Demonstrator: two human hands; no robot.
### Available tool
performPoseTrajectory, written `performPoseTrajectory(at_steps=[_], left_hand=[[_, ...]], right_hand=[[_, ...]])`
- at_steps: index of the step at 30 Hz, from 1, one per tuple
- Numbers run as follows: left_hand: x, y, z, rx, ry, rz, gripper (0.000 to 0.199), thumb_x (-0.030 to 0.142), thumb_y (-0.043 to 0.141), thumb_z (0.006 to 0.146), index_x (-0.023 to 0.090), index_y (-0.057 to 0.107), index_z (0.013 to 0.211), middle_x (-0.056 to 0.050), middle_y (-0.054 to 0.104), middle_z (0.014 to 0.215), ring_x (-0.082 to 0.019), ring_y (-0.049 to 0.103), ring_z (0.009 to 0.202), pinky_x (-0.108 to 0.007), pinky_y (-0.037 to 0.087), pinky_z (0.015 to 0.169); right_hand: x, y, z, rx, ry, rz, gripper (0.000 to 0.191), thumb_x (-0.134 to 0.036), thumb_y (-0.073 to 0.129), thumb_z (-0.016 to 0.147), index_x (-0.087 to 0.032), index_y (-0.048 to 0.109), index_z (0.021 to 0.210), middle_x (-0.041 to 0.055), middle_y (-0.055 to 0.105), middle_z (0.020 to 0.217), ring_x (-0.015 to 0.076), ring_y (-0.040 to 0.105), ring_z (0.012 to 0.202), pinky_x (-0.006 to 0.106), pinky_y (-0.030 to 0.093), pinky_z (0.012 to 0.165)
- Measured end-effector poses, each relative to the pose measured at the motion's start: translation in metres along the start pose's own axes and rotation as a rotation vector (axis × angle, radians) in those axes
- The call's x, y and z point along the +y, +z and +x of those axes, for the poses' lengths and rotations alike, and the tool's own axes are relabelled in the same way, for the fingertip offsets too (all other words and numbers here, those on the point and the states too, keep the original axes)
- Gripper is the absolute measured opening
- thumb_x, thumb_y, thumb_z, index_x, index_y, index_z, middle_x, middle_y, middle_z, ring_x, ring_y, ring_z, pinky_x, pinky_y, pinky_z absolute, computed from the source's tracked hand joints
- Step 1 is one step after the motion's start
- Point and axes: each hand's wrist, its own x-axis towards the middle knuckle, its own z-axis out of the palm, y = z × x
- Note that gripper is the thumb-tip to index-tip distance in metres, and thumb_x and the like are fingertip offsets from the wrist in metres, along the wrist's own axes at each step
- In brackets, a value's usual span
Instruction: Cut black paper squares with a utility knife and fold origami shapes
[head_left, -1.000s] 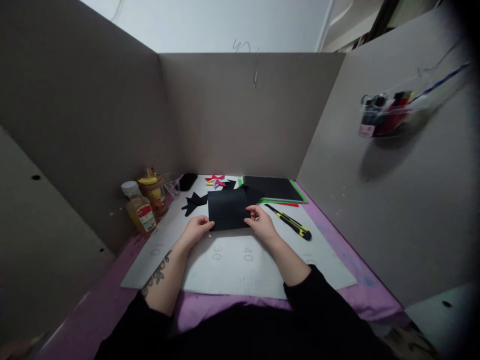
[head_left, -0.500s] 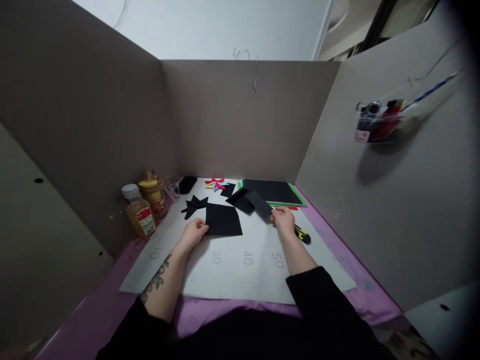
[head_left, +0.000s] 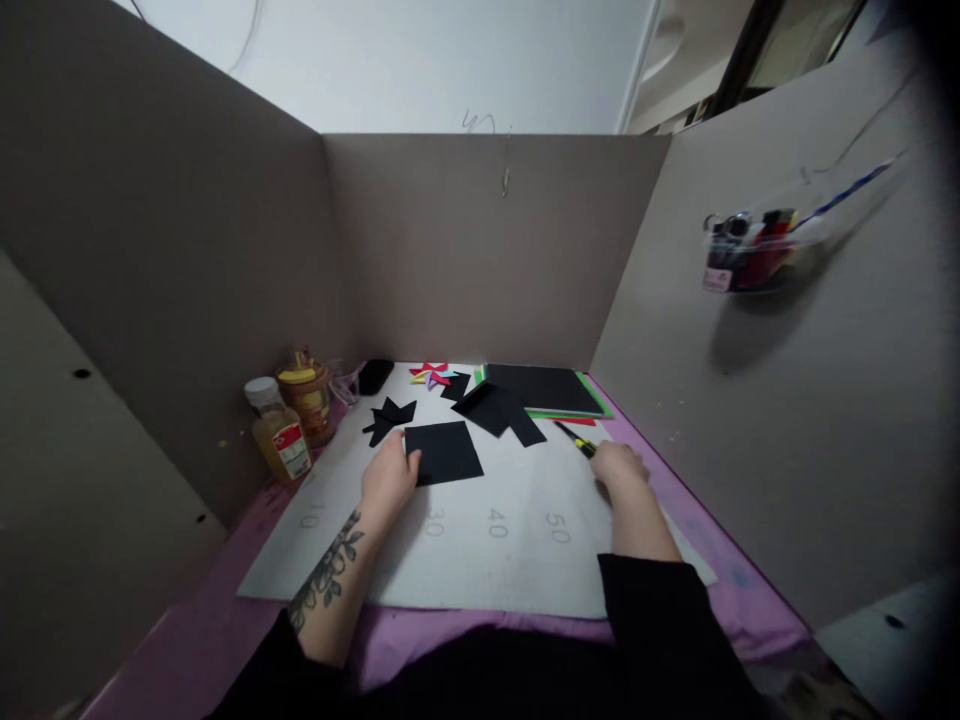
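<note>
A square of black paper [head_left: 448, 452] lies in front of me on the white mat. My left hand [head_left: 390, 472] pinches its left edge between thumb and fingers. Over on the right, my right hand [head_left: 619, 468] is closed around a yellow-and-black utility knife [head_left: 584, 446], whose front end points up and to the left; its handle is mostly hidden by the hand. Beyond the square lie a black paper piece with pointed arms [head_left: 390, 417], a folded black sheet [head_left: 487, 405] and a black paper strip [head_left: 527, 428].
Behind sits a stack of coloured sheets topped with black [head_left: 544, 388], near a multicoloured paper star [head_left: 431, 376]. A glue bottle [head_left: 279, 430], a brown jar [head_left: 309, 400] and a clear cup [head_left: 344, 382] line the left wall. A tool holder [head_left: 757, 255] hangs on the right wall.
My right hand has let go of the black strip, which now lies on the mat, and has moved right onto the utility knife. My left hand still holds the square's edge.
</note>
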Motion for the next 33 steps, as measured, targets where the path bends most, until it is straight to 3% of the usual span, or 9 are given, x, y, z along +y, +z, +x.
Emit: performPoseTrajectory(at_steps=[2,3,6,9,12,15,21,26,33], left_hand=[[0.014,-0.002,0.0,-0.093,0.182,0.096,0.044,0.038,0.053,0.08,0.016,0.051,0.118,-0.016,0.06,0.109,-0.03,0.057,0.101,-0.037,0.042,0.08],[0.019,-0.001,0.002,-0.151,0.262,0.133,0.047,0.038,0.058,0.076,0.017,0.052,0.117,-0.016,0.058,0.114,-0.032,0.053,0.107,-0.039,0.04,0.085],[0.028,0.012,0.013,-0.305,0.407,0.176,0.067,0.042,0.067,0.068,0.019,0.046,0.128,-0.017,0.048,0.131,-0.037,0.04,0.123,-0.05,0.032,0.097],[0.023,0.03,0.025,-0.413,0.463,0.108,0.072,0.05,0.063,0.071,0.017,0.044,0.132,-0.017,0.044,0.136,-0.037,0.036,0.126,-0.051,0.029,0.1],[0.013,0.042,0.028,-0.364,0.532,-0.018,0.064,0.049,0.058,0.076,0.017,0.046,0.13,-0.014,0.05,0.13,-0.031,0.043,0.12,-0.043,0.031,0.101],[0.006,0.045,0.027,-0.309,0.545,-0.097,0.062,0.046,0.06,0.076,0.017,0.047,0.13,-0.013,0.053,0.126,-0.029,0.046,0.116,-0.04,0.034,0.099],[0.005,0.04,0.028,-0.31,0.57,-0.197,0.066,0.039,0.067,0.071,0.02,0.047,0.13,-0.011,0.055,0.121,-0.027,0.049,0.11,-0.039,0.038,0.095],[0.004,0.039,0.029,-0.263,0.525,-0.149,0.07,0.048,0.068,0.068,0.02,0.049,0.128,-0.012,0.05,0.127,-0.03,0.045,0.115,-0.039,0.036,0.096],[0.003,0.039,0.028,-0.278,0.523,-0.088,0.07,0.053,0.065,0.07,0.019,0.049,0.129,-0.012,0.055,0.125,-0.03,0.047,0.114,-0.039,0.037,0.096]], right_hand=[[0.004,-0.009,-0.004,0.078,0.114,0.026,0.036,-0.022,0.049,0.08,-0.009,0.061,0.112,0.0267,0.056,0.105,0.0366,0.054,0.101,0.044,0.044,0.072],[0.002,-0.013,-0.009,0.144,0.095,0.045,0.038,-0.021,0.047,0.082,-0.009,0.057,0.117,0.0265,0.054,0.108,0.0352,0.054,0.101,0.043,0.043,0.074],[-0.016,-0.016,-0.031,0.279,-0.268,0.075,0.043,-0.019,0.045,0.085,-0.013,0.048,0.127,0.0206,0.052,0.114,0.0278,0.055,0.097,0.036,0.04,0.079],[-0.043,-0.005,-0.052,0.194,-0.583,-0.019,0.04,-0.017,0.048,0.084,-0.019,0.051,0.124,0.0146,0.053,0.115,0.0258,0.053,0.096,0.034,0.036,0.082],[-0.06,0.008,-0.061,0.115,-0.714,-0.074,0.04,-0.016,0.049,0.083,-0.02,0.053,0.122,0.0131,0.054,0.117,0.0259,0.051,0.1,0.034,0.033,0.085],[-0.065,0.013,-0.059,0.135,-0.714,-0.07,0.041,-0.015,0.047,0.083,-0.019,0.052,0.124,0.013,0.053,0.118,0.0259,0.05,0.102,0.034,0.032,0.085],[-0.065,0.017,-0.055,0.072,-0.73,-0.078,0.041,-0.016,0.046,0.083,-0.022,0.053,0.124,0.0115,0.054,0.118,0.0243,0.05,0.101,0.034,0.031,0.086],[-0.067,0.019,-0.054,0.082,-0.71,-0.082,0.042,-0.015,0.044,0.083,-0.022,0.053,0.124,0.0123,0.054,0.118,0.0254,0.049,0.102,0.036,0.03,0.087],[-0.063,0.018,-0.057,0.017,-0.753,-0.021,0.046,-0.006,0.041,0.081,-0.026,0.055,0.121,0.0103,0.053,0.119,0.0243,0.048,0.105,0.049,0.016,0.1]])
